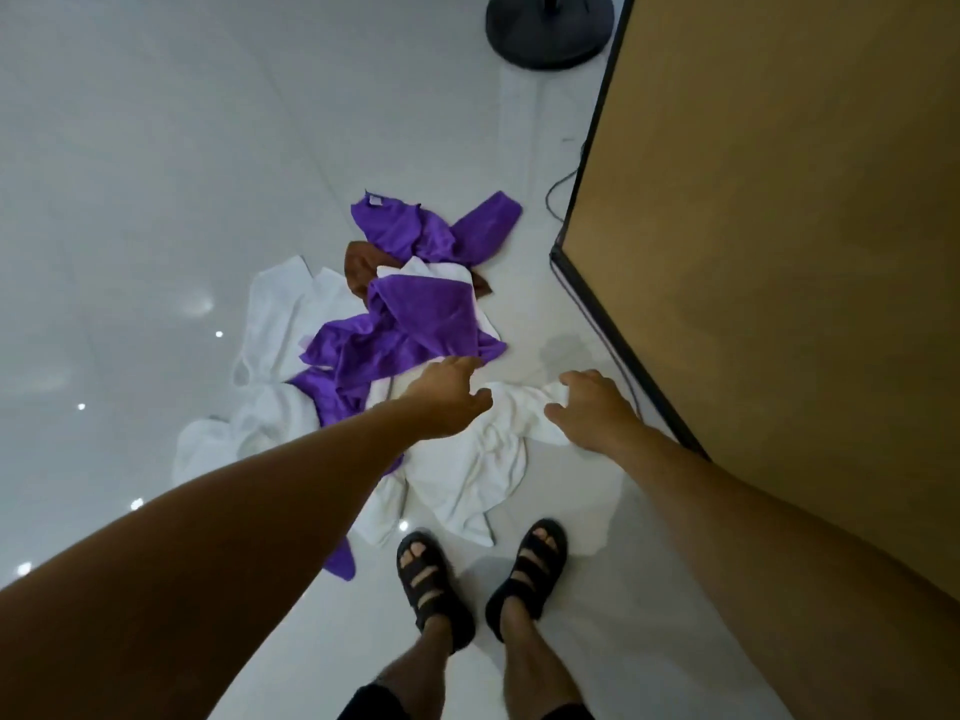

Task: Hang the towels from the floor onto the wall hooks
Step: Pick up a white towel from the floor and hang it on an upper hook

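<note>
A crumpled white terry towel (483, 459) lies on the glossy white tiled floor (130, 200), at the near edge of a heap of purple towels (415, 314). The right hand (592, 407) pinches its bunched corner. The left hand (447, 397) hovers beside it, fingertips hidden, so I cannot tell its grip. A tan board with a black edge (779, 252) closes off the right side; open floor lies to the left.

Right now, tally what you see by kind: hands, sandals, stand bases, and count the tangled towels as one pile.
Hands: 2, left hand, right hand
Sandals: 2, left sandal, right sandal
Stand base: 1
Towel pile: 1, purple, white and brown
Total: 6
</note>
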Demonstrator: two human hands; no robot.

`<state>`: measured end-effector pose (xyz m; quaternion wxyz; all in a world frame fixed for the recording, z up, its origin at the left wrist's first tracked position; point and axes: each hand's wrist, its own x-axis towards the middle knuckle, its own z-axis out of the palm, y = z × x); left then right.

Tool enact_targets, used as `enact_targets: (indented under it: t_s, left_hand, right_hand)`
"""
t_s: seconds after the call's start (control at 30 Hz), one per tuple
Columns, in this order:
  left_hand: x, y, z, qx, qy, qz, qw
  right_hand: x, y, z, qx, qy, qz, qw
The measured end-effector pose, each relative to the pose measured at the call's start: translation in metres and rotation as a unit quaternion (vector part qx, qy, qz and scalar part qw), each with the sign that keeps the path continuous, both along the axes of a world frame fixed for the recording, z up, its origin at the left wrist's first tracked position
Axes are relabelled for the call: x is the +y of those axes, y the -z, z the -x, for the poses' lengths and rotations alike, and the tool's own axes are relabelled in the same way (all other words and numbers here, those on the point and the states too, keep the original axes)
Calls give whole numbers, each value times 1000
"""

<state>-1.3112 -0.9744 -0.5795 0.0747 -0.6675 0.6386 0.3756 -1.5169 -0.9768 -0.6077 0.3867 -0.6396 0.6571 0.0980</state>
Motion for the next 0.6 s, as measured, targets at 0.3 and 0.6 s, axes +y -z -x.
enact_targets:
  t_s: [0.3, 0.6]
  left_hand:
    - [-34, 282, -8, 0, -4, -48, 999]
    - [-22, 443, -32, -3, -17, -61, 998]
  right_hand:
    - [-39, 279, -21, 5, 5, -33, 999]
    - [-43, 463, -38, 60, 35, -47, 996]
